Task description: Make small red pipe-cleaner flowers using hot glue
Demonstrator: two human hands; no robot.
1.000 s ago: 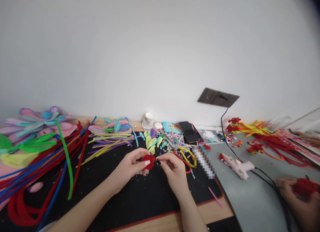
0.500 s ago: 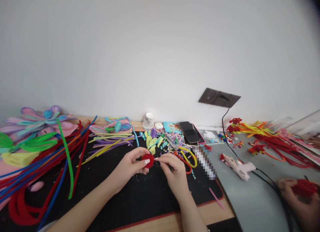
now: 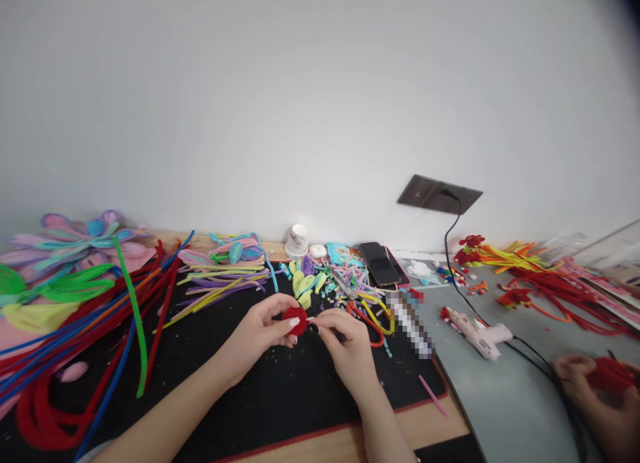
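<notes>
My left hand (image 3: 265, 330) is closed around a small round red fuzzy piece (image 3: 299, 324), which looks like coiled pipe cleaner, with the thumb pressed on its front. Close by on its right side, my right hand (image 3: 346, 340) makes a pinch, thumb against fingertips. Something tiny and dark shows at those fingertips, too small to name. Both hands are over the black mat (image 3: 280, 396). Beyond them lie yellow looped pipe-cleaner petals (image 3: 303, 286) and a pair of scissors with orange-red and yellow handles (image 3: 367, 320).
Long pipe cleaners (image 3: 125, 303) and a finished flower (image 3: 83, 246) lie left. A paper cup (image 3: 298, 240) and a phone (image 3: 383, 264) stand along the wall. On the grey table are a glue gun (image 3: 477, 333) with its cord and another person's hands (image 3: 583, 383) holding red material.
My right fingertips have moved slightly left, closer to the red piece. My left hand stays in place. The other person's hands have shifted slightly.
</notes>
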